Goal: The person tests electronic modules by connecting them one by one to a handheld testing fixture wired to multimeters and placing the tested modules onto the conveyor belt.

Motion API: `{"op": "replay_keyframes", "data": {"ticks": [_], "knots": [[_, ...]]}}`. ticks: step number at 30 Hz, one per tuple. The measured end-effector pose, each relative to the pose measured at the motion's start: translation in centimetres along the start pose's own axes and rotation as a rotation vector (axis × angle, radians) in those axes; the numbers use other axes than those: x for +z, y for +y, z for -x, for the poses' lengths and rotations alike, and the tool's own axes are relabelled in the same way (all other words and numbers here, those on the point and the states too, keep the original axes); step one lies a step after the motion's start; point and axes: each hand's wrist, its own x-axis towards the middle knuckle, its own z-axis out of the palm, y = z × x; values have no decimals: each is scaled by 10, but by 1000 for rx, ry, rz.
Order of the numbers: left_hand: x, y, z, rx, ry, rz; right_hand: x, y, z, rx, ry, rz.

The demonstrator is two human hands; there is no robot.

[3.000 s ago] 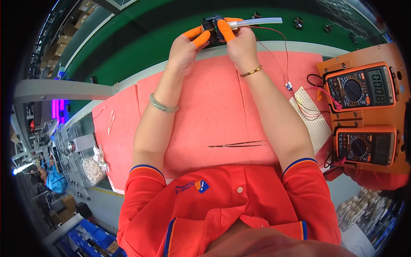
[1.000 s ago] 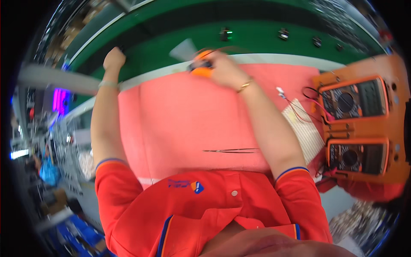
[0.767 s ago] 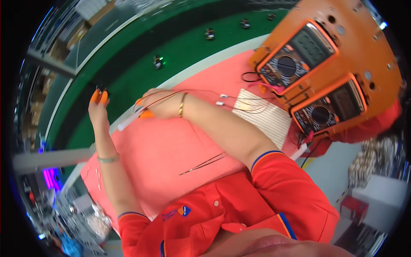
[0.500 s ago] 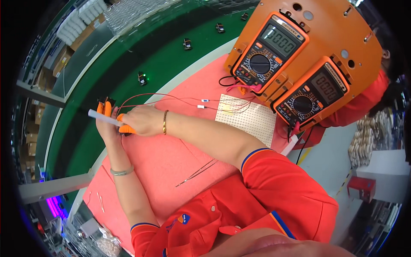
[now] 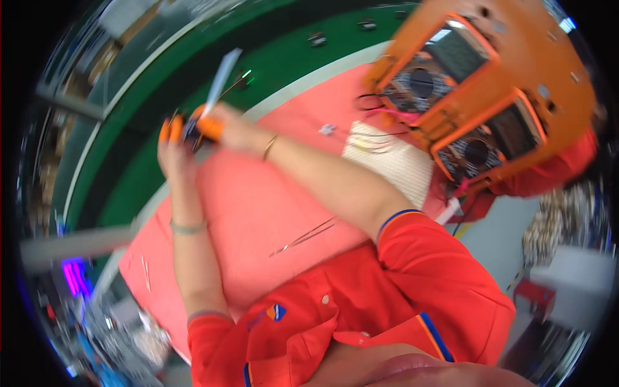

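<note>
My left hand (image 5: 171, 148) and my right hand (image 5: 225, 126) meet at the far left of a pink mat (image 5: 258, 206), both with orange finger cots. Between their fingertips they pinch a small dark part (image 5: 191, 129) with a pale flat ribbon strip (image 5: 219, 80) sticking up from it. The picture is tilted and blurred, so the part's details cannot be made out. A thin wire runs from the part toward the green belt.
Thin tweezers (image 5: 306, 235) lie on the mat near my right elbow. A white breadboard (image 5: 387, 161) with wires sits to the right, beside two orange multimeters (image 5: 477, 97) in a stand. A green conveyor belt (image 5: 271, 58) carries small dark parts beyond the mat.
The view swung sharply. My left hand reached away to the left, then came back to the right hand, and both hold the dark part with the strip again.
</note>
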Motion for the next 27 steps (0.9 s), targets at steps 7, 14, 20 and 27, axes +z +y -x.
{"op": "replay_keyframes", "data": {"ticks": [7, 14, 20, 27], "knots": [[19, 5, 11, 76, -152, 144, -25, -9, -6, 374, 56, -748], [28, 4, 18, 130, -46, 50, -21, -7, 0, 374, 108, -668], [26, 1, 14, 277, 93, -176, -2, -6, 10, 314, 82, -51], [28, -3, 11, 344, 237, -120, 9, -8, 13, 142, 135, 275]]}}
